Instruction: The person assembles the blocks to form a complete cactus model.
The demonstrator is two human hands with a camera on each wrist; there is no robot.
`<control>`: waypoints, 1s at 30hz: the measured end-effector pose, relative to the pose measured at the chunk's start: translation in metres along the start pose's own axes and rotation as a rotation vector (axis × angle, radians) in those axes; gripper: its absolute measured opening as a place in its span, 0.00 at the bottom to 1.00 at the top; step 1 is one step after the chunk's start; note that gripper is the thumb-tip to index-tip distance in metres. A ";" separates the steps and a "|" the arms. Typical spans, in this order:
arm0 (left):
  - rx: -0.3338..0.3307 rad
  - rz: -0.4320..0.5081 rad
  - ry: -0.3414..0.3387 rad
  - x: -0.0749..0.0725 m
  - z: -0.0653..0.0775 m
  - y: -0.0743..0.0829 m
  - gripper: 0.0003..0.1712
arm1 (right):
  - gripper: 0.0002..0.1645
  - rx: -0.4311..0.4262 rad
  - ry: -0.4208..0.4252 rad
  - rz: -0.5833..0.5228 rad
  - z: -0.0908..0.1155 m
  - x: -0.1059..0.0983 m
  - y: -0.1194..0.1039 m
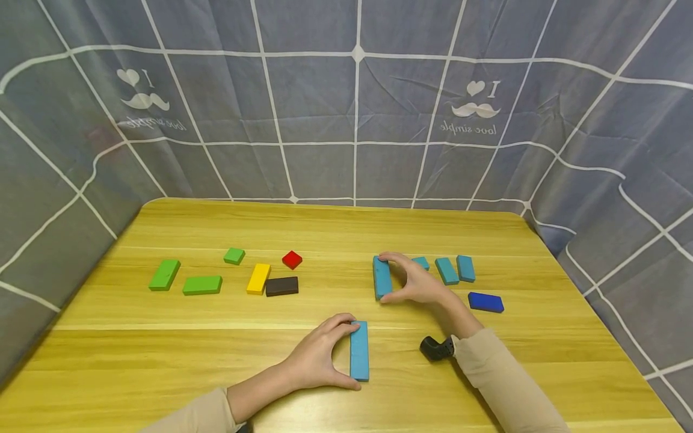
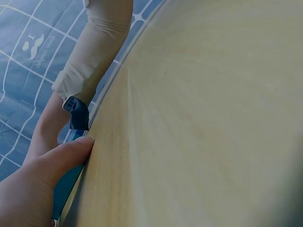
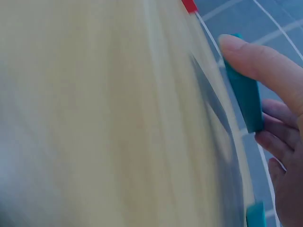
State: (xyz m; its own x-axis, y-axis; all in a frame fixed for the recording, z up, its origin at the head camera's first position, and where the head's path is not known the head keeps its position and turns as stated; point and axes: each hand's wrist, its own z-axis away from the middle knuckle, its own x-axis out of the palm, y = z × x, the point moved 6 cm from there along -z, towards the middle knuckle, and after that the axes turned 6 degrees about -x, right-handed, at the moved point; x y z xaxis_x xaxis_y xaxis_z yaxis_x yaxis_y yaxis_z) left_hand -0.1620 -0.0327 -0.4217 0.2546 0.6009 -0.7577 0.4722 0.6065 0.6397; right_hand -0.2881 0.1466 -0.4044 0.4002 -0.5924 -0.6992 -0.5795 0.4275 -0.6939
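My left hand (image 1: 319,356) grips a light blue block (image 1: 360,352) by its two ends, thumb at the near end and fingers at the far end, near the front middle of the table. Farther back and to the right, my right hand (image 1: 419,281) holds another light blue block (image 1: 382,278) the same way. In the right wrist view, this block (image 3: 246,97) is pinched between thumb and fingers and looks raised off the table. The left wrist view shows the left thumb (image 2: 71,153) against its block (image 2: 66,191), which is mostly hidden.
Beyond the right hand lie light blue blocks (image 1: 446,271) and a dark blue block (image 1: 485,302). On the left side are green blocks (image 1: 203,285), a yellow block (image 1: 258,279), a black block (image 1: 282,286) and a red block (image 1: 292,260). A grey curtain (image 1: 314,114) surrounds the wooden table (image 1: 162,349).
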 end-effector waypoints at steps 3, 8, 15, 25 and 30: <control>0.006 -0.002 -0.006 0.000 0.000 0.000 0.52 | 0.49 -0.001 0.007 -0.025 -0.003 0.008 -0.008; 0.009 -0.004 -0.012 0.000 0.000 0.000 0.53 | 0.48 -0.021 0.010 -0.025 -0.008 0.023 -0.020; 0.019 -0.014 -0.019 0.001 0.001 0.001 0.56 | 0.48 -0.006 -0.003 -0.029 -0.012 0.036 -0.027; 0.004 0.027 0.014 -0.001 0.001 0.000 0.32 | 0.48 -0.035 -0.014 0.055 -0.013 0.042 -0.029; 0.019 0.034 0.075 -0.003 0.000 0.000 0.25 | 0.49 -0.047 -0.031 0.080 -0.012 0.044 -0.028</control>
State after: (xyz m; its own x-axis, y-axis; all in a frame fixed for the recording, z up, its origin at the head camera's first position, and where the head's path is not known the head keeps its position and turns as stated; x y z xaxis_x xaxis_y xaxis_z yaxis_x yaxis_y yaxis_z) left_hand -0.1626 -0.0340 -0.4193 0.2068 0.6588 -0.7234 0.4805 0.5757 0.6616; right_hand -0.2628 0.1007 -0.4141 0.3731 -0.5358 -0.7574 -0.6424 0.4397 -0.6276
